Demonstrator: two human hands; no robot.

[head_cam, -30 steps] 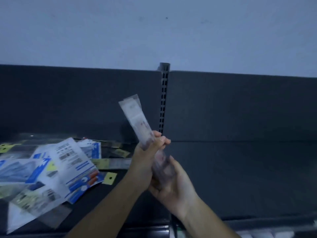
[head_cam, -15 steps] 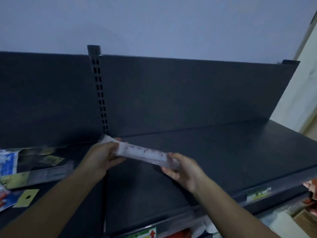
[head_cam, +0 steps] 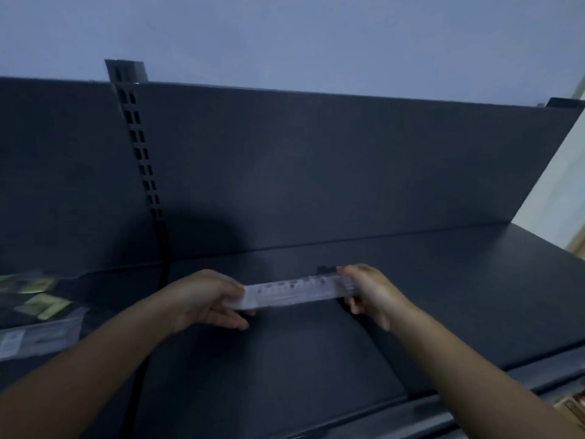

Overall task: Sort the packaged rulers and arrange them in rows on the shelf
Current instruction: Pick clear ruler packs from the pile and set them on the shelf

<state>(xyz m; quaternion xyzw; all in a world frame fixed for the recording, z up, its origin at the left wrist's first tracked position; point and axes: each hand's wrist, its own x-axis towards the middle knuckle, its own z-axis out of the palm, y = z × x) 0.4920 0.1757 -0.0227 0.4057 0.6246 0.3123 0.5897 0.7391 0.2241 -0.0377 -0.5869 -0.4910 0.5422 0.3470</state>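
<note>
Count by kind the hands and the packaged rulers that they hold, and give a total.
Bare hands: 2 (left hand, right hand)
Clear plastic-packaged ruler with red marks, gripped at both ends: 1
Total: 3
The packages lying at far left are too blurred to count.

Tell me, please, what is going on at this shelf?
A person holds one packaged ruler level, the left hand gripping its left end and the right hand its right end, low over the dark shelf right of the slotted post. Whether it touches the shelf is unclear. Other packages lie in a loose pile at the far left.
</note>
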